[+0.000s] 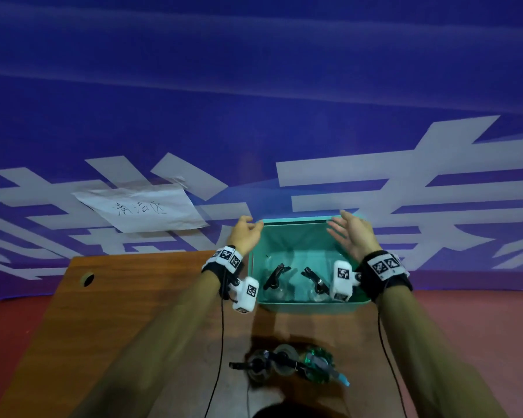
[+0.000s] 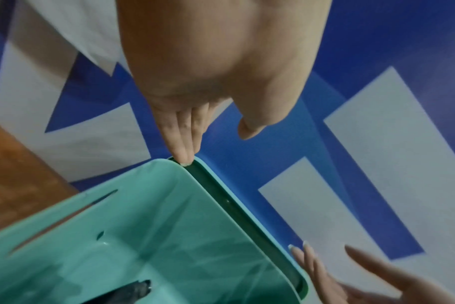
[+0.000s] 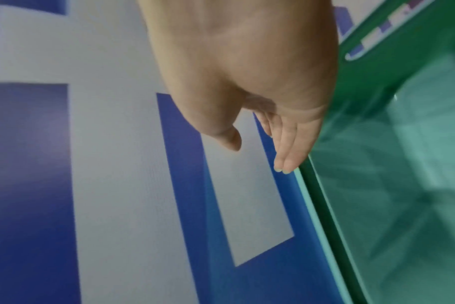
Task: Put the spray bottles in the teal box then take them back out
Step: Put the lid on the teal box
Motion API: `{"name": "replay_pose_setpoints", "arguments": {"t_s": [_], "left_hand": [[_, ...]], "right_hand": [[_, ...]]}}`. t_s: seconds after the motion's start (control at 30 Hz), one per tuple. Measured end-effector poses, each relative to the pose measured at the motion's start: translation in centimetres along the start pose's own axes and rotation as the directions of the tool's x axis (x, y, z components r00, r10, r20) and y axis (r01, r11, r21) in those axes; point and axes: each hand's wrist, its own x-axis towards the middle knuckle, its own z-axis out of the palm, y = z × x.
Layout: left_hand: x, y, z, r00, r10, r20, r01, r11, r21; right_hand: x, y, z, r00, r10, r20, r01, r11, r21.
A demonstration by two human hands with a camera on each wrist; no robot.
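The left hand reaches to the far left corner of the teal box, its fingers straight and held together, the tips touching the rim at that corner; the thumb stands apart and nothing is grasped. The right hand is at the far right corner of the same box, fingers extended and relaxed, their tips at the rim's outer edge; whether they press it cannot be told, and it too holds nothing.

Between the two wrists, inside the box, two clear spray bottles with black trigger heads stand on the bottom, one left of centre, the other to its right, partly hidden by the white wrist camera.

The box stands at the far edge of the wooden counter. Near the counter's close edge, three more spray bottles are clustered, one green. Behind the counter hangs a blue banner with a handwritten paper sheet taped on.
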Motion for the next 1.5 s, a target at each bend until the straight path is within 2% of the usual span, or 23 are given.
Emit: {"name": "replay_pose_setpoints", "arguments": {"t_s": [0.1,0.17,0.33,0.57,0.77,0.97,1.07,1.27,1.4,1.47,1.5], "left_hand": [[0.4,0.4,0.1,0.997,-0.076,0.013,0.077,0.984,-0.162],[0.0,0.9,0.2,0.995,-0.094,0.023,0.097,0.974,-0.206],[0.1,0.4,0.6,0.992,-0.117,0.044,0.122,0.982,-0.146],[0.1,0.7,0.5,0.982,-0.154,0.109,0.176,0.955,-0.24],[0.1,1.1,1.3,0.982,-0.149,0.119,0.174,0.957,-0.234],[0.2,1.3,1.7,0.984,-0.144,0.108,0.164,0.965,-0.206],[0.0,1.5,1.3,0.986,-0.134,0.102,0.154,0.964,-0.216],[-1.6,1.9,0.0,0.99,-0.124,0.071,0.136,0.968,-0.213],[-0.4,-0.3,-0.5,0.991,-0.136,0.016,0.137,0.979,-0.148],[1.0,-1.8,-0.4,0.989,-0.149,0.007,0.147,0.971,-0.19],[0.0,-1.2,-0.9,0.987,-0.163,0.002,0.16,0.966,-0.204]], "right_hand": [[0.9,-1.0,0.8,0.992,0.115,0.043,-0.122,0.961,0.249],[1.6,-1.3,1.1,0.984,0.168,0.054,-0.177,0.931,0.32],[2.2,-0.8,1.2,0.969,0.221,-0.113,-0.198,0.962,0.186],[2.3,0.3,1.5,0.971,0.223,-0.082,-0.21,0.967,0.144],[2.8,0.8,2.6,0.979,0.113,-0.17,-0.104,0.993,0.061],[3.5,1.0,3.8,0.965,0.13,-0.226,-0.135,0.991,-0.007],[3.5,1.3,4.1,0.967,0.097,-0.236,-0.107,0.994,-0.027],[1.5,0.7,5.1,0.982,-0.084,-0.167,0.073,0.995,-0.074],[-0.6,-1.1,6.0,0.965,-0.23,-0.128,0.211,0.966,-0.147],[-2.0,-2.3,6.3,0.948,-0.298,-0.108,0.282,0.949,-0.142],[-2.9,-2.9,6.5,0.939,-0.33,-0.097,0.316,0.939,-0.139]]}}
